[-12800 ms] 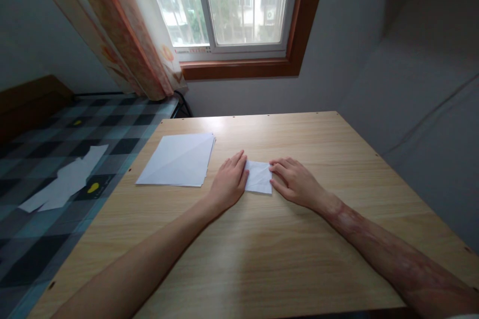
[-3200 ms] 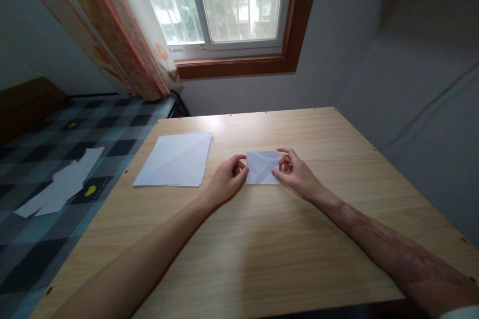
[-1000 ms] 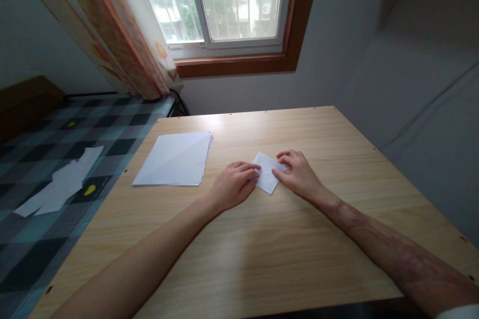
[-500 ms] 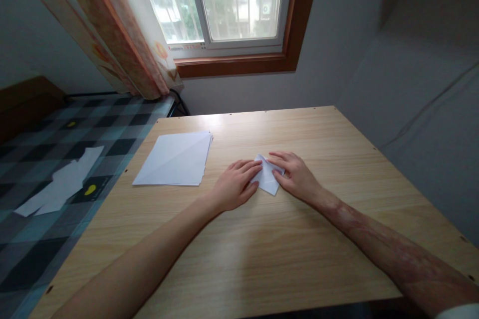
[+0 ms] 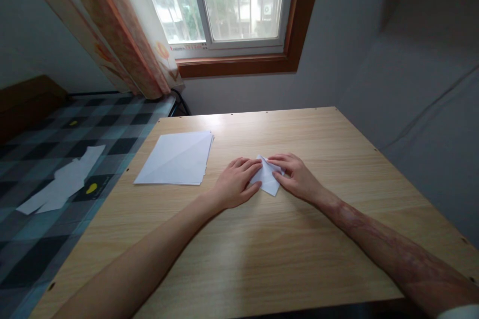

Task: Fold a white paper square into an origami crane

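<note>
A small folded piece of white paper [image 5: 268, 179] lies on the wooden table between my two hands, one corner pointing toward me. My left hand [image 5: 239, 180] holds its left side, with the fingers on top and the thumb along the near left edge. On the other side, my right hand [image 5: 294, 174] grips the right part of the paper between thumb and fingers. The fingers cover both side edges, so the full outline of the fold is hidden. A diagonal fold line runs down from the top corner.
A stack of square white paper sheets [image 5: 175, 159] lies left of my hands on the table [image 5: 239, 254]. Further left, white paper strips [image 5: 63, 184] rest on a checked bedspread [image 5: 22, 244]. A window [image 5: 241, 5] and a curtain [image 5: 138, 45] stand behind.
My hands and the folded paper stay almost in place. The right fingers have shifted slightly on the paper's right side. The whole view has moved a little.
</note>
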`<control>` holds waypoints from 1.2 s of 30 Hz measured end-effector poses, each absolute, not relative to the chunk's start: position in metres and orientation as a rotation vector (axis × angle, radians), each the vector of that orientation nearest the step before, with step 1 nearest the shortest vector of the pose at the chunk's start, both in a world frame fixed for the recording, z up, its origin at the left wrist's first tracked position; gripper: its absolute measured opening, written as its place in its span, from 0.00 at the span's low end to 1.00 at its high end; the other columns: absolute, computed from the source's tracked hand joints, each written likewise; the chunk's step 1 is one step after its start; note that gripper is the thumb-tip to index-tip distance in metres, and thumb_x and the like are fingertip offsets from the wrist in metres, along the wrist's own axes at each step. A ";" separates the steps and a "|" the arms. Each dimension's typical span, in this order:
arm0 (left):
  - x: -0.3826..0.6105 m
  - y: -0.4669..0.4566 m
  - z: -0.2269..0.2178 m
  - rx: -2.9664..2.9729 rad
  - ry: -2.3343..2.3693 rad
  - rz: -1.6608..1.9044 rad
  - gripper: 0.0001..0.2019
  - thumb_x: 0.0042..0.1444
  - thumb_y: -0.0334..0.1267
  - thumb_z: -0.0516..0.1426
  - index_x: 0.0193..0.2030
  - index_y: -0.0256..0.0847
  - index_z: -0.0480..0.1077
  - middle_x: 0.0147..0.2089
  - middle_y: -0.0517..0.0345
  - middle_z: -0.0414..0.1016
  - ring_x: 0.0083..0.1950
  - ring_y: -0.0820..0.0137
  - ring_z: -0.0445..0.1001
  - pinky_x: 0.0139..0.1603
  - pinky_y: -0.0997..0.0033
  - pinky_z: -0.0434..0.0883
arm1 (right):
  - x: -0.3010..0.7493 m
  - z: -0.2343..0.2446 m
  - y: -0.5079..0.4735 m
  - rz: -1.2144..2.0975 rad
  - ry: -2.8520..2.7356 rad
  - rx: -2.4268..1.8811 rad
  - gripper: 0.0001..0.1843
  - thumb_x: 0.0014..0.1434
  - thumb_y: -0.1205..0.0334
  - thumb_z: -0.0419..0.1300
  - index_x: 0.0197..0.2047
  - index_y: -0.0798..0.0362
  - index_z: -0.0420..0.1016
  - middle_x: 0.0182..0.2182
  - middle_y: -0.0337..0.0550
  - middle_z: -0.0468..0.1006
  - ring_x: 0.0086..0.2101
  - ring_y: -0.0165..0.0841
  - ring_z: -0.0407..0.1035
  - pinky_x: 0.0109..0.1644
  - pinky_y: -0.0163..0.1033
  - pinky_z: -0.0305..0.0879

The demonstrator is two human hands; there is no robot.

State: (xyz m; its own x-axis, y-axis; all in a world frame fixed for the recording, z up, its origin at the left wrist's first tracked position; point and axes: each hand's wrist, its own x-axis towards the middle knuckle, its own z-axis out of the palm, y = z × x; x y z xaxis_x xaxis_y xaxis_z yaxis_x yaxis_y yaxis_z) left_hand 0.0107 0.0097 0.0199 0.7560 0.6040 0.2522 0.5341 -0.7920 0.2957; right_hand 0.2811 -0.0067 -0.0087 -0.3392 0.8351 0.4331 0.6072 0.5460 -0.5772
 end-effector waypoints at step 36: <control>0.016 0.037 0.004 2.739 1.098 0.551 0.30 0.74 0.48 0.57 0.78 0.42 0.65 0.74 0.41 0.70 0.74 0.48 0.67 0.78 0.43 0.63 | 0.288 0.002 -0.015 0.276 -2.449 -1.160 0.31 0.77 0.66 0.54 0.78 0.36 0.69 0.76 0.41 0.69 0.74 0.47 0.65 0.80 0.66 0.55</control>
